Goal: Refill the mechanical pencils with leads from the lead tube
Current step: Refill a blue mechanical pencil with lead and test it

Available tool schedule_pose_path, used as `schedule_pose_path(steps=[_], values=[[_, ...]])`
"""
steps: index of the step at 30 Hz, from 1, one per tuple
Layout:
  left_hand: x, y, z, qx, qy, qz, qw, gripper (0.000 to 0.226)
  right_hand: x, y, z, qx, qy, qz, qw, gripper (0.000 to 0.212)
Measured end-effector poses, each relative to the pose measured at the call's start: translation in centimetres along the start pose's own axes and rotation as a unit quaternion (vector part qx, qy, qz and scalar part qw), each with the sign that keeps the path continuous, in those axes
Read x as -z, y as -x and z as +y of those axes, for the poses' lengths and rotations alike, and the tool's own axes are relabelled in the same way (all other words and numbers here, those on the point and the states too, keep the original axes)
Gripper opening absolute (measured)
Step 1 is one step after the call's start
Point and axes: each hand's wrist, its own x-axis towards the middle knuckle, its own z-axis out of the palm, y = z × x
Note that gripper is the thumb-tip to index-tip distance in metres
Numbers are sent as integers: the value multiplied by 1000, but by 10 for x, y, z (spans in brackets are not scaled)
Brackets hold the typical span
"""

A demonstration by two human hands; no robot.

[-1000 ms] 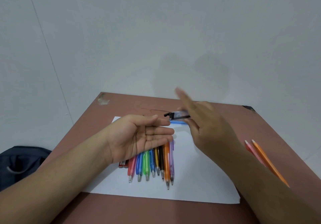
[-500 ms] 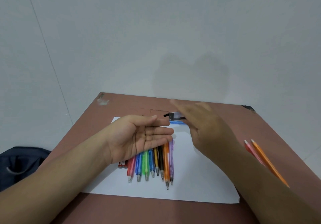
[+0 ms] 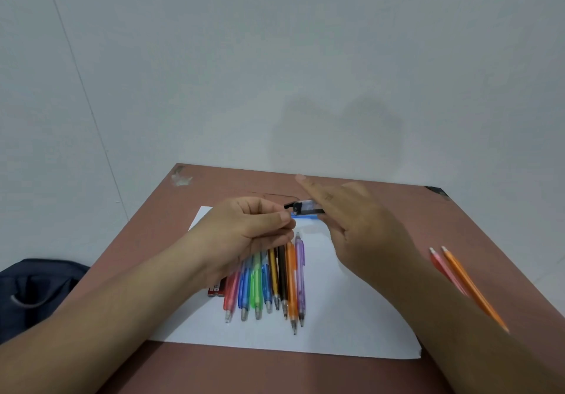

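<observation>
A row of coloured mechanical pencils is lying on white paper on the brown counter. Beyond them, the left hand is curling, fingertips pinched together; the right hand is gripping the clear lead tube, dark leads inside. A pale wall is standing behind.

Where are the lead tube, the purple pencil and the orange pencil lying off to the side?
lead tube [image 3: 306, 206], head view, clear body.
purple pencil [image 3: 300, 274], head view, mid barrel.
orange pencil [image 3: 467, 280], head view, mid shaft.
</observation>
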Motion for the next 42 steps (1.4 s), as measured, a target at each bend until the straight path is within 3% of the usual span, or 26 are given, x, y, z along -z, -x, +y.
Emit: schedule_pose_path(steps=[14,19,23,38,42], values=[[2,-4,-3,-40,-79,21,996,20,5,-2,-6,7,9,-1,1000,75],[5,-2,0,-96,-201,44,974,14,7,-1,-2,-16,-3,-19,1000,82],[12,-1,6,-118,-255,53,958,15,14,-1,-3,-44,2,-29,999,72],[29,-3,19,-158,-242,96,953,16,29,-5,-8,-155,-46,-51,986,67],[34,-4,20,-167,-213,119,955,16,35,-5,-10,-260,-145,-49,953,67]])
